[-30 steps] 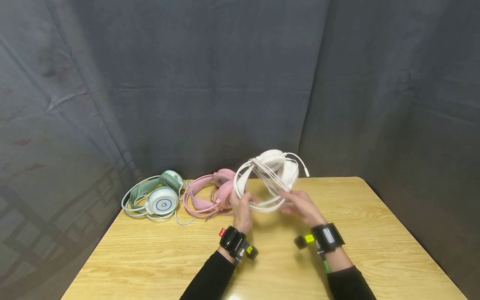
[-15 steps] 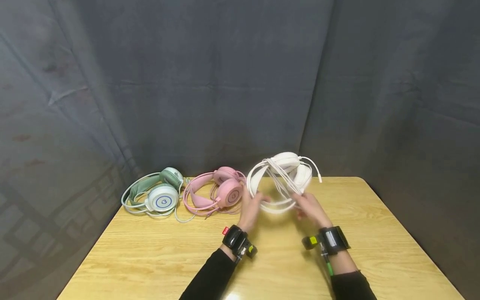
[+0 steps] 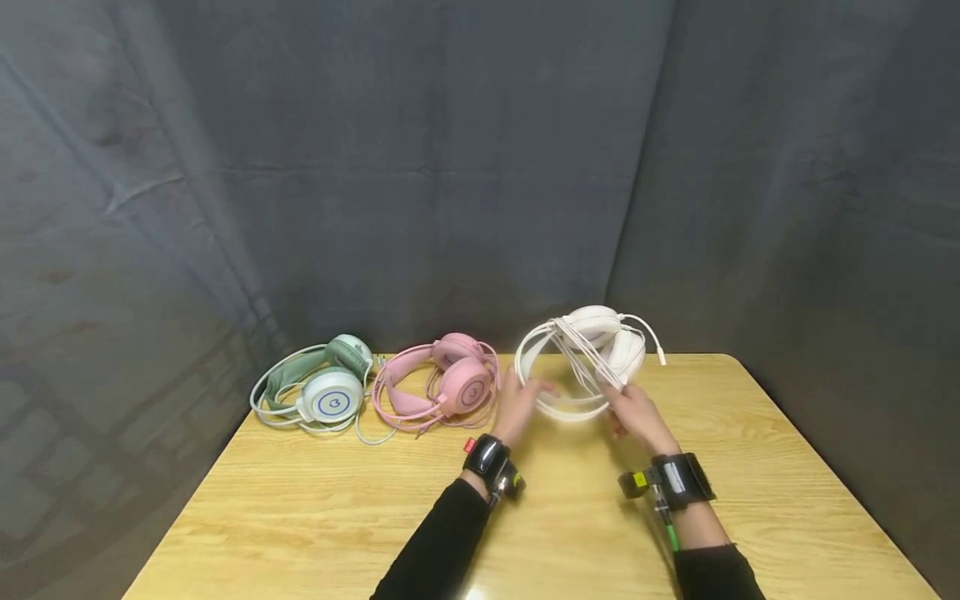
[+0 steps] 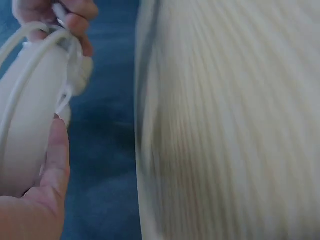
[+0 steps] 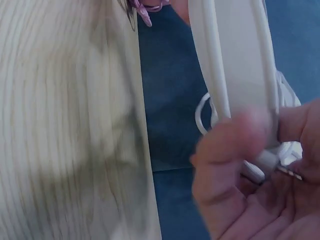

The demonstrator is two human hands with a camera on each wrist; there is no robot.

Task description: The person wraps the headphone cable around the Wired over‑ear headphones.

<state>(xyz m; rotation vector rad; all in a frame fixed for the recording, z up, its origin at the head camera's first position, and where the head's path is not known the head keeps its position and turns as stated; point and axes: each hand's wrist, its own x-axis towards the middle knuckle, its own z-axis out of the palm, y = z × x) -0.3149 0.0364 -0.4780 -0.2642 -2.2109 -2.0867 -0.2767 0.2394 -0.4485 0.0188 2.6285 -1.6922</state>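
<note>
Both hands hold a white headset (image 3: 592,321) up near the far edge of the table, its ear cups at the back and its headband toward me. My left hand (image 3: 517,408) grips the left side of the headband; in the left wrist view, the thumb lies along the padded band (image 4: 30,100). At the right, my right hand (image 3: 637,417) curls its fingers round the band's end and the bundled white cable, as the right wrist view shows the fingers (image 5: 225,170) wrapped there. A thin microphone boom (image 3: 647,332) sticks out rightward from the upper ear cup.
A pink headset (image 3: 465,387) lies on the wooden table (image 3: 330,517), just left of my left hand. Farther left is a green and white headset (image 3: 332,400) with its cable trailing toward the pink one. Grey cloth (image 3: 420,208) hangs behind and at both sides.
Both hands have shifted right together, carrying the white headset away from the pink one, which it partly covered before. The pink and green headsets stay in place.
</note>
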